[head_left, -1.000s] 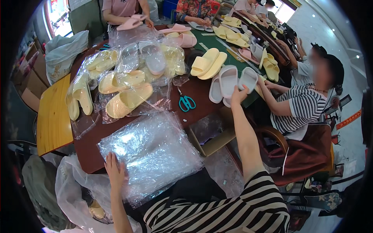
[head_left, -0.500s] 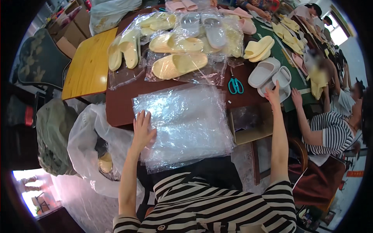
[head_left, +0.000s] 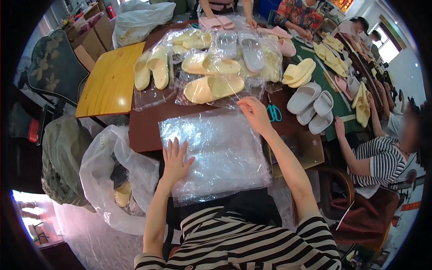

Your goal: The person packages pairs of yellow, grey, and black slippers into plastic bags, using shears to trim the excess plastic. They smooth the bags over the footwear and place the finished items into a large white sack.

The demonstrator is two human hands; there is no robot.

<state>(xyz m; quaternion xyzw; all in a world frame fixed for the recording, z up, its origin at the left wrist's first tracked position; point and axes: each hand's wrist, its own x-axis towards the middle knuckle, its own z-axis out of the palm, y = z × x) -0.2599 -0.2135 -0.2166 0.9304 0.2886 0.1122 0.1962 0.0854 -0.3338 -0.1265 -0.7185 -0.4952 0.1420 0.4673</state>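
Note:
A stack of clear plastic bags (head_left: 216, 153) lies on the near edge of a dark brown table (head_left: 144, 130), hanging over toward my lap. My left hand (head_left: 174, 158) rests flat on the stack's left part, fingers spread. My right hand (head_left: 254, 112) is at the stack's far right corner, fingers apart, next to a bagged yellow slipper (head_left: 211, 87). It holds nothing that I can see. More bagged yellow and grey slippers (head_left: 225, 49) lie further back.
Teal scissors (head_left: 273, 112) lie right of my right hand, beside grey slippers (head_left: 310, 103). A yellow wooden board (head_left: 112, 81) is at the left, a big plastic sack (head_left: 117, 180) below it. A person in a striped top (head_left: 378, 157) sits at the right; others work at the far end.
My right hand has drawn back from the grey slippers to the far right corner of the bag stack. My left hand stays flat on the stack.

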